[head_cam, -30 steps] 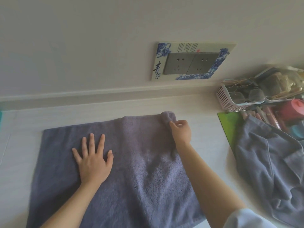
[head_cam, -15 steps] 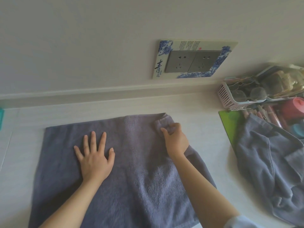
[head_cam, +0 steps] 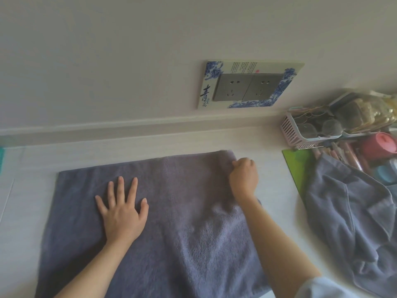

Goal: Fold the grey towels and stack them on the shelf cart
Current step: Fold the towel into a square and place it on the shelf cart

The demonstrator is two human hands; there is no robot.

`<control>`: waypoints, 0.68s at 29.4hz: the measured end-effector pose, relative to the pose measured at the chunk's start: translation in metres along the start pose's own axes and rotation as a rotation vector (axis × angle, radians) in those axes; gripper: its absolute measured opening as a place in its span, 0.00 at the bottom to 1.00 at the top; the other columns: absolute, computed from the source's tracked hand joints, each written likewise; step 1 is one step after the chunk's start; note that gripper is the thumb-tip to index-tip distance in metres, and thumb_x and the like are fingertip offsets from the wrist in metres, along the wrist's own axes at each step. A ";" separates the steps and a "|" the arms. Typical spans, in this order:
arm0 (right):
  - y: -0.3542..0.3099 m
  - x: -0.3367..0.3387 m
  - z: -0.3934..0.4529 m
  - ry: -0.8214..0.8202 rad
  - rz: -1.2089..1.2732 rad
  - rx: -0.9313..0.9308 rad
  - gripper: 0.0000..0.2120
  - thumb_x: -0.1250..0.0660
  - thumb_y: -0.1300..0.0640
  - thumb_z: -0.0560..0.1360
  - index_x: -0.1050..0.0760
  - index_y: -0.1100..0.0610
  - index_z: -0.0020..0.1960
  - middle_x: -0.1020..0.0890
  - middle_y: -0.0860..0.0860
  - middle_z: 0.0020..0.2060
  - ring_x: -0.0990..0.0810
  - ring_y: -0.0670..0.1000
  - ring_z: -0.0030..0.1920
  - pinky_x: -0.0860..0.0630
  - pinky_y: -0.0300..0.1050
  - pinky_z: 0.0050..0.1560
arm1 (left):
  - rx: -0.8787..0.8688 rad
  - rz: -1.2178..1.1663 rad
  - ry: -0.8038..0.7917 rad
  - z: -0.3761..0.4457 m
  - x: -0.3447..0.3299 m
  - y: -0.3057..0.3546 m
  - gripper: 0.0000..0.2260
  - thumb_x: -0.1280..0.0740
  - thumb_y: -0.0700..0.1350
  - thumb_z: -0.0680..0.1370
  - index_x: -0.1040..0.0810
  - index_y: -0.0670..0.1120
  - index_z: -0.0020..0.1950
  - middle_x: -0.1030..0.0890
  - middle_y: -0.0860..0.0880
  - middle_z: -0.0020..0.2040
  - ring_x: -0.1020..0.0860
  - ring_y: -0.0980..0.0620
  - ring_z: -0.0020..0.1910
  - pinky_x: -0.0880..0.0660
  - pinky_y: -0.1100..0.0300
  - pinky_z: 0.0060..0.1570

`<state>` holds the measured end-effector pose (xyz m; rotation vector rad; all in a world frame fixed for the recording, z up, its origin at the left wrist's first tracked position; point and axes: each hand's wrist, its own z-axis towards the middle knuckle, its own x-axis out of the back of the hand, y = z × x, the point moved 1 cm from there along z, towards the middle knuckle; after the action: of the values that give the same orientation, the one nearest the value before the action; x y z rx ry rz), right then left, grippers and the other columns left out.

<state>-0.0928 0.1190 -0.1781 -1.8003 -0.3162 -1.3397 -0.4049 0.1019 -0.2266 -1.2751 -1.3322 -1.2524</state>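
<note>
Left hand (head_cam: 122,214): flat on the grey towel (head_cam: 171,229), fingers straight and spread, palm pressing the cloth to the worktop (head_cam: 133,147); grips nothing.
Right hand (head_cam: 243,177): fingers curled at the towel's far right corner, knuckles up; appears to pinch the cloth there, though the fingertips are hidden under the hand.
Grey towel: spread flat over the middle of the worktop, both forearms lying across it. Far edge runs roughly parallel to the wall; left edge slants toward the near left; near edge passes out of view at the bottom. A small ridge of raised cloth sits just under the right wrist.
Second grey towel (head_cam: 356,224): crumpled heap at right, well apart from the flat one, draped partly over a green mat (head_cam: 297,162).
Worktop: pale, faint wood grain, meeting the wall at a low raised lip.
Wall (head_cam: 129,61): plain off-white; double grey socket (head_cam: 247,87) inside a blue-and-white decorated frame, above the towel's right corner.
Right clutter: pink slatted basket (head_cam: 294,131) holding glasses, a pink round container (head_cam: 379,144), pens beside it; details blurred.
Open room: bare strip of worktop between the far edge and the wall, another to the left of the towel, a narrower one between the right hand and the green mat.
Shelf cart: cannot tell where.
</note>
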 end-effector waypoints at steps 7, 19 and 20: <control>0.031 0.037 0.058 -0.160 0.028 -0.167 0.10 0.41 0.60 0.79 0.32 0.67 0.55 0.23 0.66 0.50 0.24 0.65 0.54 0.32 0.50 0.44 | -0.017 0.014 -0.022 0.000 -0.002 -0.001 0.30 0.51 0.59 0.75 0.37 0.50 0.75 0.38 0.42 0.75 0.42 0.39 0.74 0.50 0.33 0.68; 0.040 0.018 0.030 -0.280 -0.125 -0.136 0.20 0.43 0.46 0.79 0.32 0.64 0.58 0.21 0.63 0.53 0.23 0.63 0.54 0.29 0.51 0.48 | 0.004 0.014 -0.013 0.003 -0.001 0.000 0.31 0.51 0.60 0.75 0.37 0.49 0.75 0.38 0.42 0.75 0.43 0.38 0.74 0.50 0.32 0.68; 0.041 0.019 0.032 -0.272 -0.037 -0.128 0.17 0.41 0.50 0.79 0.31 0.63 0.58 0.21 0.62 0.52 0.23 0.63 0.54 0.29 0.49 0.48 | 0.003 0.012 -0.018 0.003 -0.002 0.001 0.31 0.51 0.60 0.75 0.37 0.49 0.75 0.38 0.42 0.75 0.43 0.38 0.74 0.50 0.32 0.68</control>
<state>-0.0382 0.1126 -0.1831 -2.0978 -0.4184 -1.1619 -0.4041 0.1042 -0.2283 -1.2936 -1.3365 -1.2326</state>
